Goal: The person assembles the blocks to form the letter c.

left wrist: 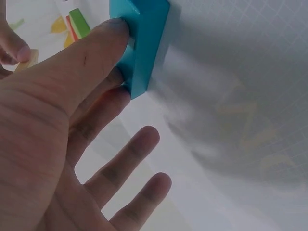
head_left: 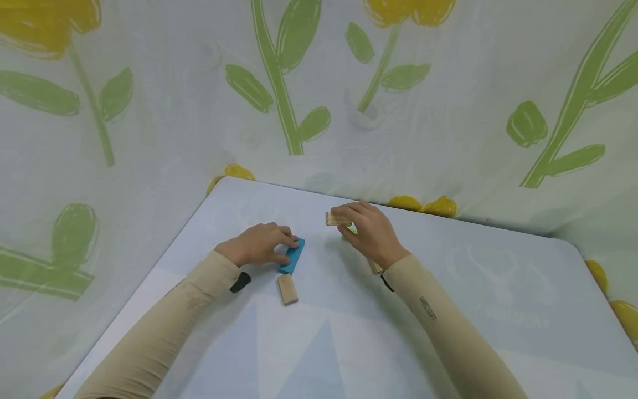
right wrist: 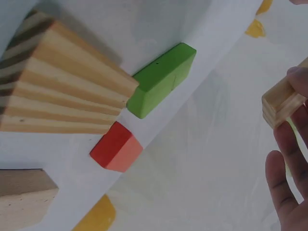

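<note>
My left hand (head_left: 261,244) pinches a blue block (head_left: 292,256) low over the table, thumb on one side and fingertips on the other. In the left wrist view the thumb (left wrist: 103,48) presses the blue block (left wrist: 144,43), while two fingers stretch away from it. My right hand (head_left: 371,230) is raised and holds a plain wooden block (head_left: 338,219) between thumb and fingers. The right wrist view shows the end of that wooden block (right wrist: 279,98) at the fingertips. A small tan wooden block (head_left: 287,290) lies just below the blue one.
A green block (right wrist: 163,79) and a red block (right wrist: 117,147) lie near the table's far edge, mostly hidden behind my right hand in the head view. A striped wooden block (right wrist: 62,82) is under the right wrist, with another wooden block (right wrist: 24,199) nearby. Behind hangs a flowered curtain (head_left: 319,166).
</note>
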Demonstrator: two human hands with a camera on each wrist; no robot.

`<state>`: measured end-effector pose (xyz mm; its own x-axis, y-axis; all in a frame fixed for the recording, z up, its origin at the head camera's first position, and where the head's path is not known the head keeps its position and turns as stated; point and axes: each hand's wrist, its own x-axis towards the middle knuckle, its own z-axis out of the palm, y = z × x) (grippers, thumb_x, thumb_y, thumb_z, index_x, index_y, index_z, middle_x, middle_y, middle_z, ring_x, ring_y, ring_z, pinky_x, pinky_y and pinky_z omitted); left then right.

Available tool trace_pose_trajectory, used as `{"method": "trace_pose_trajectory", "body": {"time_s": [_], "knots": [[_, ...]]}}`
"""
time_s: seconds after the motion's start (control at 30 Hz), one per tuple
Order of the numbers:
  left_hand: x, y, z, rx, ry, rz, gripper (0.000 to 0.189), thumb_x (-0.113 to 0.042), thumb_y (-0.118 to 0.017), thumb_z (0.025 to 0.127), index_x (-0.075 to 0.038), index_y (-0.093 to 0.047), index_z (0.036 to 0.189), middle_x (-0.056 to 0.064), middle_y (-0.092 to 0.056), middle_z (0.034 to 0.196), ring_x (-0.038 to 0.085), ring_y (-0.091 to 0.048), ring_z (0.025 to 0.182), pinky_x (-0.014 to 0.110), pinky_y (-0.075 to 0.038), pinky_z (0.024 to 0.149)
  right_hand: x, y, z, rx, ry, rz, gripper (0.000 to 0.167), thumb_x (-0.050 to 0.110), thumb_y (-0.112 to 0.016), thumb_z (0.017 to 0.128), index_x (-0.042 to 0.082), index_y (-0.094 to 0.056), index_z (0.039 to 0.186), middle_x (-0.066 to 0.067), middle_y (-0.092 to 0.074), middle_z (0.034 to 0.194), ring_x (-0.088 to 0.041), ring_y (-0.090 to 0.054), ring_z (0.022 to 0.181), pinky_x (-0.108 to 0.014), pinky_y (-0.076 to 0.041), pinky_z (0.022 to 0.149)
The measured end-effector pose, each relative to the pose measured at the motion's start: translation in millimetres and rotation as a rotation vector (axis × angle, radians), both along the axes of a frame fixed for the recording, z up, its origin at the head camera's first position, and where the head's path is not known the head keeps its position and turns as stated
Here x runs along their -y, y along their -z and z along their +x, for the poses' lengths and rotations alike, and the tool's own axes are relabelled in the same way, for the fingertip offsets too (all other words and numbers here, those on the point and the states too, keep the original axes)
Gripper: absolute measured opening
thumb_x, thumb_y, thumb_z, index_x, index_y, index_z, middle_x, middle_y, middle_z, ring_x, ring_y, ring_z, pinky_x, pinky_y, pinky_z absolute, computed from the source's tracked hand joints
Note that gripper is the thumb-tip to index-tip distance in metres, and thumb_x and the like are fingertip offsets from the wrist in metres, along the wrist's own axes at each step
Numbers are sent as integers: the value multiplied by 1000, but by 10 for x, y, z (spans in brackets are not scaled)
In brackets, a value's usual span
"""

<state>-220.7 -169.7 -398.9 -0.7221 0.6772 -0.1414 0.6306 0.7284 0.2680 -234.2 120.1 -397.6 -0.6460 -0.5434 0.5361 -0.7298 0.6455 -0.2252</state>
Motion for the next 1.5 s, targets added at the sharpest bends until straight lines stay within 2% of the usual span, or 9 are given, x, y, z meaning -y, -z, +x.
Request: {"method": "trace_pose_trajectory", "body": {"time_s": [0.57,0.87,1.03,1.3,1.5], "knots": [[-27,-32,8,22,-16,-33,48,-29,-79,91,-10,-68,133,7,-61,140,31,-58,123,48,-49,102,235,-47,-161,-63,-40,-70,42,11,-81,88,14,-70,128,-2,-70,124,-21,-61,113,-38,-53,94],[-35,-42,18,12,-7,-29,48,-29,-78,91,-9,-68,133,8,-61,141,31,-57,125,48,-49,102,247,17,-213,-23,8,-92,41,12,-81,88,16,-71,127,-1,-70,124,-21,-61,113,-38,-54,92],[-31,-51,29,6,-8,-30,48,-28,-78,91,-8,-68,133,8,-61,140,31,-58,125,48,-50,102,274,73,-253,16,0,-99,41,12,-81,88,17,-71,128,-1,-70,125,-21,-61,114,-38,-54,92],[-35,-48,25,15,-20,-26,48,-27,-79,90,-9,-68,133,8,-61,141,31,-57,127,48,-49,102,342,104,-304,69,47,-157,41,13,-80,89,16,-70,129,0,-69,127,-20,-60,117,-37,-51,98],[-31,-45,11,16,-18,-25,48,-28,-80,90,-9,-69,133,7,-62,140,31,-57,127,48,-50,102,398,112,-360,80,-16,-100,41,10,-79,90,16,-70,129,1,-69,127,-18,-59,120,-35,-50,100]]}}
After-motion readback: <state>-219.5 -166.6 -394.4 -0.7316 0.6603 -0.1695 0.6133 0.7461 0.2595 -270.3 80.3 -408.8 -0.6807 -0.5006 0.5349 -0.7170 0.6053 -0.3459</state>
